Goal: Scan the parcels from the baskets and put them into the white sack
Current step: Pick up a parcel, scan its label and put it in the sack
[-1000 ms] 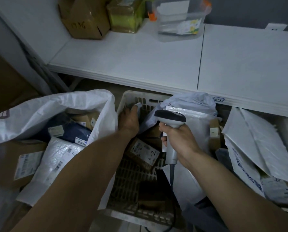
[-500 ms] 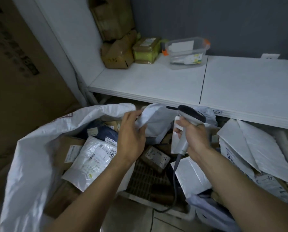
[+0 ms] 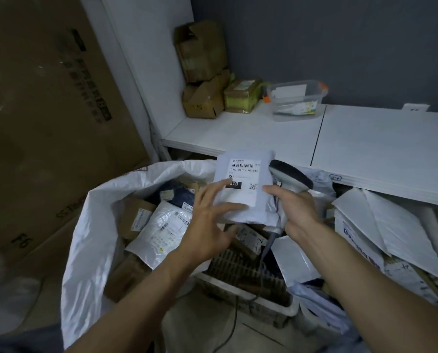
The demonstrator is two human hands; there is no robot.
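Note:
I hold a white poly-bag parcel (image 3: 247, 200) up over the basket, its barcode label facing me. My left hand (image 3: 209, 220) has its fingers spread on the label face and its thumb under the lower edge. My right hand (image 3: 298, 212) grips the handle of a grey barcode scanner (image 3: 290, 175), and its thumb touches the parcel's right edge. The scanner head sits right beside the label. The white sack (image 3: 98, 225) stands open at the left with several parcels inside. The white slatted basket (image 3: 261, 300) lies below my hands and holds more parcels.
A white shelf (image 3: 251, 133) runs behind, carrying cardboard boxes (image 3: 202, 72) and a clear plastic container (image 3: 295, 100). A big cardboard carton (image 3: 47, 110) fills the left side. More white parcels (image 3: 391, 225) are heaped at the right. The scanner's cable hangs down into the basket.
My left hand has lifted the parcel out of the basket and turned its label toward me. The scanner hand has come up beside it, and my view has risen.

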